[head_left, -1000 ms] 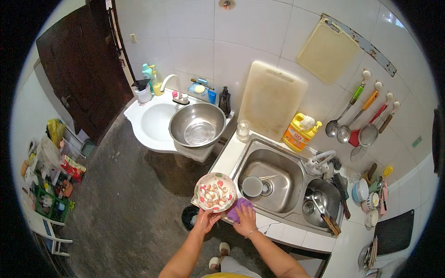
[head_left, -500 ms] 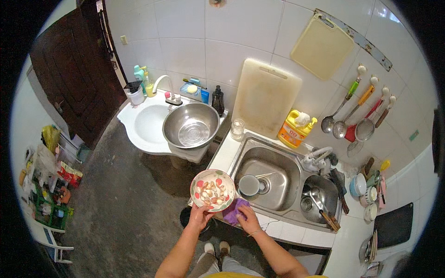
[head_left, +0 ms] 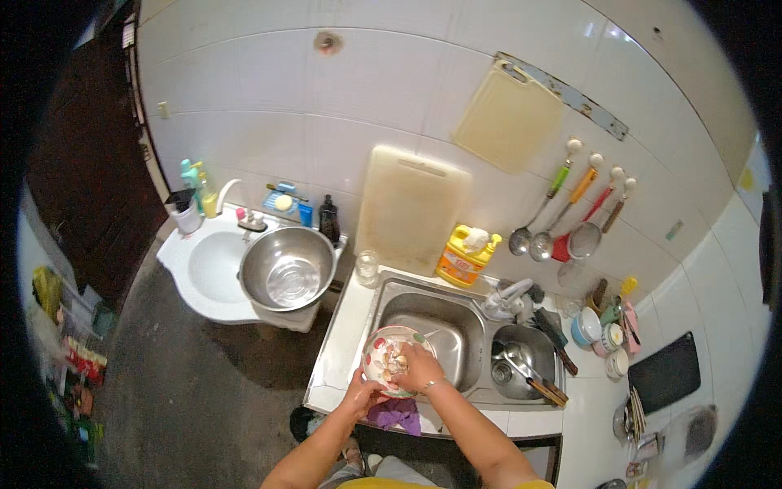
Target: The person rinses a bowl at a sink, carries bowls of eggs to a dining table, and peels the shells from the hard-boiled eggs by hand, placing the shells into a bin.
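My left hand (head_left: 364,397) is closed on the near left rim of a white bowl (head_left: 375,353) with red and green patterns. Garlic cloves (head_left: 392,364), whitish and brown, lie in the bowl. Reaching in from the right, my right hand (head_left: 419,368) has its fingers curled down among the cloves; their tips are partly hidden. Below the bowl, a crumpled purple cloth (head_left: 397,416) hangs over the counter's front edge. The bowl is above the near left edge of the steel sink (head_left: 456,318) and covers part of it.
A smaller basin (head_left: 529,359) holds ladles and wooden-handled utensils. The faucet (head_left: 509,300) stands behind it. At the back are a yellow pump jug (head_left: 467,257), a glass jar (head_left: 367,269) and a cutting board (head_left: 411,208). A large steel bowl (head_left: 289,269) rests on the white washbasin (head_left: 213,269).
The bowl has moved right, to the sink's near edge, with my left hand. My right hand has left the purple cloth and is now in the bowl among the cloves. The view has shifted.
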Available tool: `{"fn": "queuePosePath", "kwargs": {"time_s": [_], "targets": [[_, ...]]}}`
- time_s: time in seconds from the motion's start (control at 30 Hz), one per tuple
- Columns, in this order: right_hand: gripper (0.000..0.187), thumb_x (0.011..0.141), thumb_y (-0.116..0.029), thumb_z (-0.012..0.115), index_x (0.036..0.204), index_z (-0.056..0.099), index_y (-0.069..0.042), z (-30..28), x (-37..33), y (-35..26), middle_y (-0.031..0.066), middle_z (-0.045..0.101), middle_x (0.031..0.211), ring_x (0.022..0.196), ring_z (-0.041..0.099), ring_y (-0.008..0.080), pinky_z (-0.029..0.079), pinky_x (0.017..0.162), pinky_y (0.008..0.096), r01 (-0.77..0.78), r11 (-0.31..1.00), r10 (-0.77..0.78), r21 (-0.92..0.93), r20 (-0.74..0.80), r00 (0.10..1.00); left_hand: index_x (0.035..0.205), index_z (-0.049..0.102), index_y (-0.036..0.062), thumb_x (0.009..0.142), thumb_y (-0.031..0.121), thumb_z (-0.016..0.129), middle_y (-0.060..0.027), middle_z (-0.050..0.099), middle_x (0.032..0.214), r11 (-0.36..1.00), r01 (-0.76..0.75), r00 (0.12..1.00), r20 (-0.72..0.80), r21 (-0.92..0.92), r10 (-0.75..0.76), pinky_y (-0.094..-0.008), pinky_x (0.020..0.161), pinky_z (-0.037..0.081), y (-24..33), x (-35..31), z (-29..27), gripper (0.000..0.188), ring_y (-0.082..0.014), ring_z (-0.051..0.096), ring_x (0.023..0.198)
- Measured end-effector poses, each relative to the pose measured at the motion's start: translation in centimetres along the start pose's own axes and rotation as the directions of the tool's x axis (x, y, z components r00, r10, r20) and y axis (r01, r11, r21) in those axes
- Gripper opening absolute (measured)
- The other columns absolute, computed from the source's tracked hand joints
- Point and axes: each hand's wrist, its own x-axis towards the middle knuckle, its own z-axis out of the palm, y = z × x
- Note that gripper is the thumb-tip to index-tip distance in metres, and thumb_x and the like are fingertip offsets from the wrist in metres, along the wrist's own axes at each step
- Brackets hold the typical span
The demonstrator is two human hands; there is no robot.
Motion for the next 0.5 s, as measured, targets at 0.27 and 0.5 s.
{"fn": "queuePosePath", "kwargs": {"time_s": [0.27, 0.5], "targets": [[0.043, 0.071, -0.009, 0.065, 0.113, 0.057, -0.007, 1.4, 1.1, 5.4, 0.0211, 0.055, 0.108, 0.094, 0.06, 0.0306, 0.048, 0.082, 0.0367, -0.2, 0.897, 0.142, 0.395, 0.171, 0.975, 0.125, 0.028, 0.014, 0.075, -0.001, 0.055, -0.0138, 0.054, 0.106, 0.993, 0.115, 0.986, 0.117, 0.023, -0.117, -0.0396, 0.067, 0.056, -1.1, 2.4, 4.5, 0.059, -0.0261, 0.063, 0.083], [0.037, 0.075, -0.004, 0.054, 0.111, 0.061, -0.01, -1.3, 2.2, 10.6, 0.0116, 0.059, 0.108, 0.102, 0.056, 0.0285, 0.042, 0.091, 0.0346, 0.147, 0.916, -0.139, 0.373, -0.05, 0.989, 0.129, 0.032, 0.0149, 0.075, -0.005, 0.052, -0.012, 0.055, 0.11, 0.993, 0.108, 0.978, 0.182, -0.041, -0.099, -0.0341, 0.062, 0.057, -3.0, 4.0, 5.9, 0.061, -0.0246, 0.063, 0.086]]}}
